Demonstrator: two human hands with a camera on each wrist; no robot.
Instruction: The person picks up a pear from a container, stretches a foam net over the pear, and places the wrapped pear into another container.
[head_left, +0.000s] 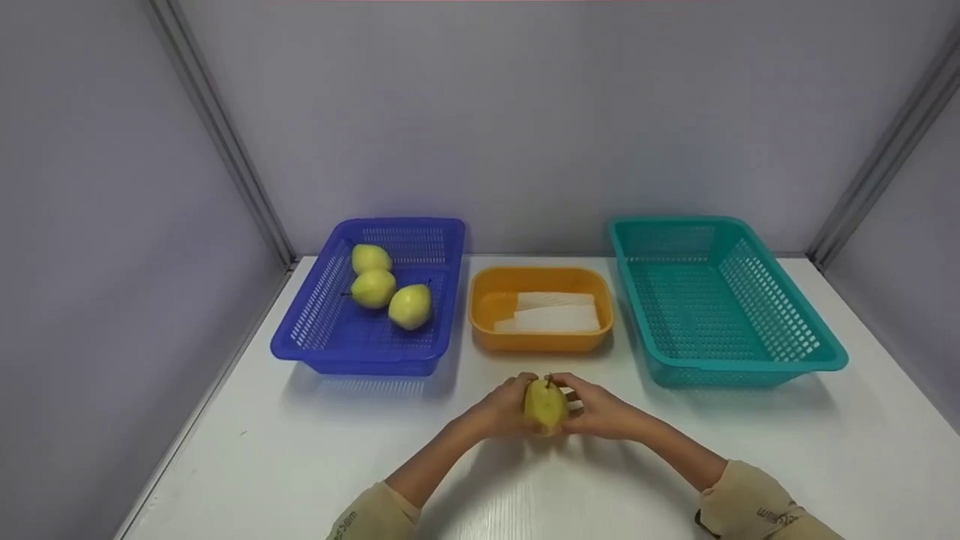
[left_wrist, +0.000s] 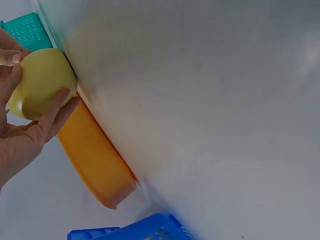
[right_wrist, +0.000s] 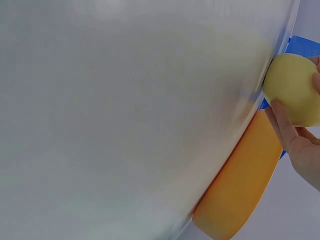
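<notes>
A yellow-green pear (head_left: pixel 546 406) stands between both hands at the front middle of the table, its stem pointing up. My left hand (head_left: pixel 504 409) grips its left side and my right hand (head_left: pixel 600 411) its right, fingers curved round it. In the left wrist view, fingers of the left hand (left_wrist: pixel 30 142) lie along the side of the pear (left_wrist: pixel 45 82). The right wrist view shows the right hand (right_wrist: pixel 302 152) with its fingertips against the pear (right_wrist: pixel 290 87), close over the tabletop. The palms are partly hidden.
Behind the hands, an orange bin (head_left: pixel 541 343) holds flat white pieces (head_left: pixel 556 315). At the left, a blue basket (head_left: pixel 360 360) contains three pears (head_left: pixel 410 307). A green basket (head_left: pixel 750 365) stands at the right. Grey panels (head_left: pixel 525 127) enclose the white table (head_left: pixel 247 465).
</notes>
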